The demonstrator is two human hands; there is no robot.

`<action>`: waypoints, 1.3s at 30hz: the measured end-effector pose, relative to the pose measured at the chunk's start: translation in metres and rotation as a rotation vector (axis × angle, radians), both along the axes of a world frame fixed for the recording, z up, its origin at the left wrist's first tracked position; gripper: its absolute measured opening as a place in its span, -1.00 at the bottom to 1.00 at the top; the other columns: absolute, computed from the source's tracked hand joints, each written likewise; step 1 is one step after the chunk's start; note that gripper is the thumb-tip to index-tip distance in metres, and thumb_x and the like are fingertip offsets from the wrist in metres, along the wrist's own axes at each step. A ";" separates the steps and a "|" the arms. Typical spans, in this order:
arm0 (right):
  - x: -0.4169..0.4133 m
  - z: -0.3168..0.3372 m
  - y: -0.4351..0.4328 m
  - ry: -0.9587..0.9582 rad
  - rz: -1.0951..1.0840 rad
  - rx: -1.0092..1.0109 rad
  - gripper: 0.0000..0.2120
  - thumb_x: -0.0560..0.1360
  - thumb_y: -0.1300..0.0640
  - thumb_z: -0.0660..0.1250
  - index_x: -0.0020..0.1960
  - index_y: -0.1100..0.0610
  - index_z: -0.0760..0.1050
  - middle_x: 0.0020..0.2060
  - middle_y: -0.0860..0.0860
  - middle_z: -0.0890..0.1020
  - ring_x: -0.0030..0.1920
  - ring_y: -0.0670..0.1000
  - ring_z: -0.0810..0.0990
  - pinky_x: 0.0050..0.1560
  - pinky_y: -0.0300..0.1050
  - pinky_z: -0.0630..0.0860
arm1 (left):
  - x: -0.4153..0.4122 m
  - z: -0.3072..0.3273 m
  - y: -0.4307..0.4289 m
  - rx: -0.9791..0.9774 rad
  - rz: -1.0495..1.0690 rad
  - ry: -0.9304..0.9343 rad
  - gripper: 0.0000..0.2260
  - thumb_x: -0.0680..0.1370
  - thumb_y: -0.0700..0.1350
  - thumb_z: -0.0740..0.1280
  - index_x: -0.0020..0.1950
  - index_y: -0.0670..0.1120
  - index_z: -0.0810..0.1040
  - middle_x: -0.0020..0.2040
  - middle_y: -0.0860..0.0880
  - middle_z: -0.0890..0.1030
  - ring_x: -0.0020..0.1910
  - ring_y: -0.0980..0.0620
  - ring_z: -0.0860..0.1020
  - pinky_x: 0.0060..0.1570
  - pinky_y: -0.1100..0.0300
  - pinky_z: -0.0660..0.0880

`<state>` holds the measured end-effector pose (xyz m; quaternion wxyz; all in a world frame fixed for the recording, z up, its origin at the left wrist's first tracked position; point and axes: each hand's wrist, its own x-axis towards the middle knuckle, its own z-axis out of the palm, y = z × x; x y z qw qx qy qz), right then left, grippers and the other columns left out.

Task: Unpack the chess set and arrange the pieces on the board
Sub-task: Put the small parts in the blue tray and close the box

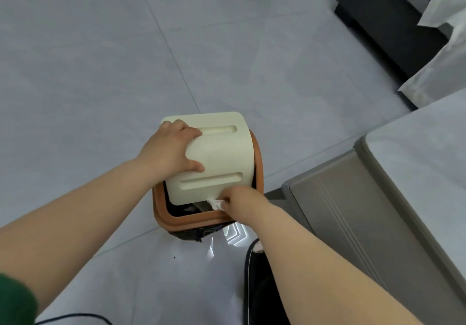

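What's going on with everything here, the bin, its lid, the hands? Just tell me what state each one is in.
Bin: upright on the floor, lined with a black bag.
Lid: tilted open.
Left hand: gripping the lid.
Right hand: pinching white paper scrap at the bin's opening.
Black cable: lying on the floor.

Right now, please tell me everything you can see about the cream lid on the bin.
The cream lid looks like smooth matte plastic, roughly square with rounded corners, and has two long recessed slots across its top. It is tilted up, leaving the near side of the orange-rimmed bin open, with a black liner visible inside. The left hand grips its left edge, thumb on top. The right hand, holding a scrap of white paper, is at its near edge.
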<state>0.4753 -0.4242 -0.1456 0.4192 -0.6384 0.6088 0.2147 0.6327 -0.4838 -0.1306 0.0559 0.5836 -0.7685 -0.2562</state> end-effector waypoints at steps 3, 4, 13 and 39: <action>0.001 0.005 0.001 0.082 0.149 -0.264 -0.78 0.50 0.11 0.23 -0.24 0.23 0.46 -0.29 0.04 0.33 -0.15 0.10 0.42 -0.28 -0.17 0.32 | -0.001 0.000 -0.001 0.022 0.005 0.000 -0.31 0.31 0.08 0.46 0.37 -0.02 0.29 0.28 -0.06 0.35 0.31 -0.07 0.18 0.22 0.08 0.22; 0.004 0.005 0.004 0.084 0.196 -0.300 -0.86 0.48 0.21 0.23 -0.20 0.26 0.47 -0.29 0.04 0.30 -0.13 0.11 0.43 -0.24 -0.14 0.32 | -0.002 0.000 -0.001 0.029 0.009 0.000 -0.31 0.30 0.08 0.47 0.36 -0.02 0.30 0.28 -0.06 0.35 0.31 -0.07 0.18 0.24 0.08 0.21; 0.009 -0.004 0.023 0.045 0.292 -0.250 -0.75 0.54 0.22 0.08 0.10 0.26 0.46 0.07 0.19 0.56 0.05 0.18 0.49 -0.03 -0.07 0.36 | -0.002 0.000 -0.003 0.036 -0.005 -0.034 -0.33 0.32 0.09 0.46 0.35 -0.03 0.31 0.30 -0.07 0.36 0.33 -0.10 0.22 0.27 0.08 0.18; -0.060 0.035 0.028 -0.205 -0.584 -0.374 -0.50 0.50 0.33 0.06 0.42 0.16 0.10 0.43 0.06 0.12 0.32 0.08 0.30 0.16 -0.24 0.29 | -0.055 -0.024 0.040 -0.071 0.180 0.066 -0.25 0.37 0.09 0.41 0.45 -0.03 0.12 0.46 -0.07 0.12 0.41 -0.06 -0.06 0.35 -0.02 0.07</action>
